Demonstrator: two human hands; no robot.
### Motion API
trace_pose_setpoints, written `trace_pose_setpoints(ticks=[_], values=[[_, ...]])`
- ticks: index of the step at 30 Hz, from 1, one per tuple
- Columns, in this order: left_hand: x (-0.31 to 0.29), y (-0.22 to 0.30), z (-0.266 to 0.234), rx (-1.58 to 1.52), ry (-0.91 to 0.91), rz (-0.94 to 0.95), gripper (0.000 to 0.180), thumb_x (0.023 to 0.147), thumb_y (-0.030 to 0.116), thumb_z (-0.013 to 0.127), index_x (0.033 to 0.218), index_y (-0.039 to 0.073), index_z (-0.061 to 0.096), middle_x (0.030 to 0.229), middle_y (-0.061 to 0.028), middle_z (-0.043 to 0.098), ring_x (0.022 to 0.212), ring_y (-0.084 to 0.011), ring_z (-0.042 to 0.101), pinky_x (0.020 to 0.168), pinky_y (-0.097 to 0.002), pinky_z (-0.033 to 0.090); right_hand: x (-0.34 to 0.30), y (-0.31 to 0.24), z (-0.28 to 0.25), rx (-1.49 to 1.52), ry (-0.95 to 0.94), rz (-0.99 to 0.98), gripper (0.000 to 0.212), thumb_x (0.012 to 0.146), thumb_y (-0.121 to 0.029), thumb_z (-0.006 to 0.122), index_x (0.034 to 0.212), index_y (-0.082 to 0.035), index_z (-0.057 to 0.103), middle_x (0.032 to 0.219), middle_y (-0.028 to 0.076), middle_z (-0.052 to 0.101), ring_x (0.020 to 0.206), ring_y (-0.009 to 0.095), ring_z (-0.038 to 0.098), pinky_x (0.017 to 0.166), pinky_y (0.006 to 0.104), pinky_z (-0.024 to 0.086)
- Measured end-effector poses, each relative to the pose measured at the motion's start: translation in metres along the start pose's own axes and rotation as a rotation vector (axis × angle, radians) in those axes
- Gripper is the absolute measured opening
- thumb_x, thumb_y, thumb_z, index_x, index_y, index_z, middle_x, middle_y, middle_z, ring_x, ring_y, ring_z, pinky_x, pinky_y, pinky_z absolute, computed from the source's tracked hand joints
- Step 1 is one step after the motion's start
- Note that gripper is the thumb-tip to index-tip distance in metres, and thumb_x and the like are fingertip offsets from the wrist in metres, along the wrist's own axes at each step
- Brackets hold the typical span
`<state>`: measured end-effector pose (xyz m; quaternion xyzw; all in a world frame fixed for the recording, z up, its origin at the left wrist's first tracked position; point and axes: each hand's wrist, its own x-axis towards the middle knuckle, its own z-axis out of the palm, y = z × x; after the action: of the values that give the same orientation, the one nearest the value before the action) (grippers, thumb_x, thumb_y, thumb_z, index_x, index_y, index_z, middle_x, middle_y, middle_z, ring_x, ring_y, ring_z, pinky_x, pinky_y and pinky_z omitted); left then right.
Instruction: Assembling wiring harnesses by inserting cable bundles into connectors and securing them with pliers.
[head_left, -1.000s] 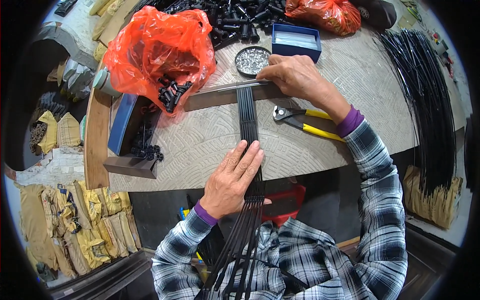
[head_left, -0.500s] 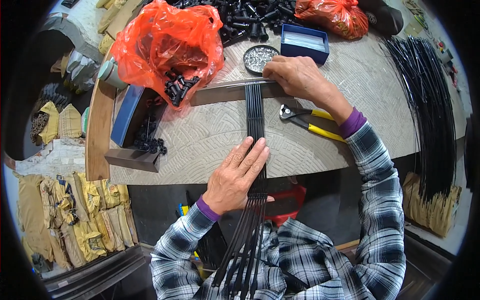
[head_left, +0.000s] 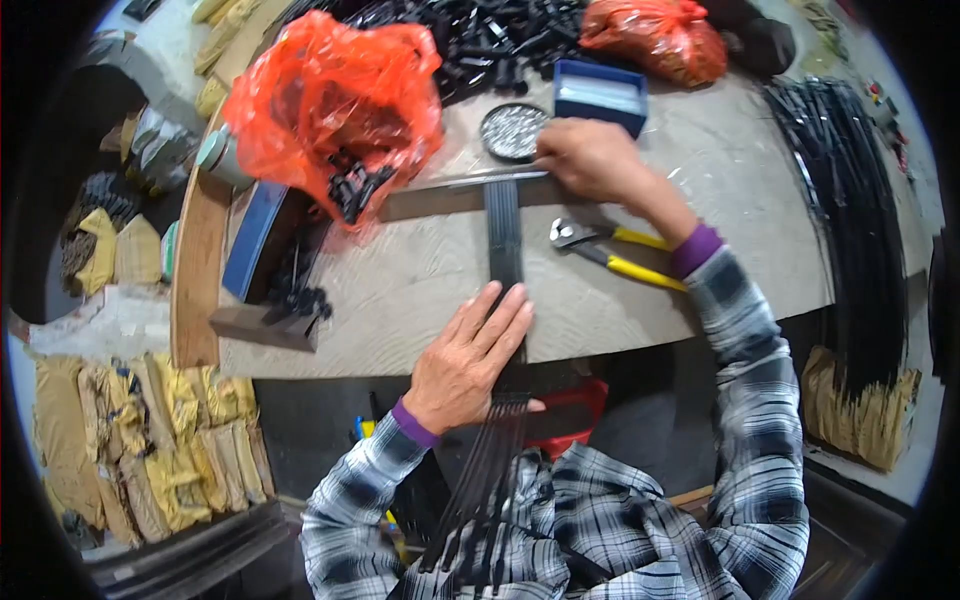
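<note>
I see the table (head_left: 400,300) end in a curved near edge below the dark bar (head_left: 430,203), and the thin black rods (head_left: 504,235) run from that bar to this edge, pass over it and fan out beyond. The left hand (head_left: 465,345) lies over them below the bar, fingers straight and nearly together on top, a thumb tip showing underneath, so it has the rods clasped between. The right hand (head_left: 590,158) is curled in at the bar's right end; what its fingertips hold, if anything, I cannot tell. For sideways travel I have a broad stretch of tabletop between the bar and a loose black bundle (head_left: 850,220) well to its right, though pincers (head_left: 596,256) lie just below the bar's right end. Behind the bar it is tighter: a round dish (head_left: 513,130) and a blue box (head_left: 585,110) sit close, and a red bag (head_left: 285,130) crowds its left end. A wooden rail (head_left: 198,290) edges the side farther left. On wrappings (head_left: 190,440) below and far left of the bar, any marks are too blurred to read.
</note>
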<state>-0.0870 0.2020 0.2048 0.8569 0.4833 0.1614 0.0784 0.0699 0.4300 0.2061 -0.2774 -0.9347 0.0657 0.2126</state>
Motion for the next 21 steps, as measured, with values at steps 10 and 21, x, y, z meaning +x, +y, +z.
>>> trace_pose_setpoints(ticks=[10, 21], values=[[-0.005, 0.000, 0.013, 0.152, 0.124, -0.037, 0.075, 0.070, 0.048, 0.064, 0.127, 0.003, 0.043, 0.133, -0.0125, 0.040, 0.124, -0.0329, 0.036, 0.097, -0.0422, 0.037, 0.036, 0.048, -0.018, -0.073, 0.240, 0.224, 0.013, 0.076, -0.023, 0.061, 0.081, -0.012, 0.065, 0.081, 0.008, 0.061, 0.078, 0.028, 0.060, 0.063, 0.0391, 0.046], [-0.010, -0.003, 0.012, 0.208, 0.167, 0.004, 0.076, 0.069, 0.049, 0.065, 0.125, 0.001, 0.044, 0.130, -0.0153, 0.043, 0.122, -0.0357, 0.038, 0.096, -0.0390, 0.039, 0.058, 0.062, -0.025, -0.176, -0.170, 0.301, 0.014, 0.067, -0.020, 0.063, 0.077, -0.011, 0.065, 0.076, 0.010, 0.064, 0.076, 0.028, 0.062, 0.064, 0.0402, 0.048]])
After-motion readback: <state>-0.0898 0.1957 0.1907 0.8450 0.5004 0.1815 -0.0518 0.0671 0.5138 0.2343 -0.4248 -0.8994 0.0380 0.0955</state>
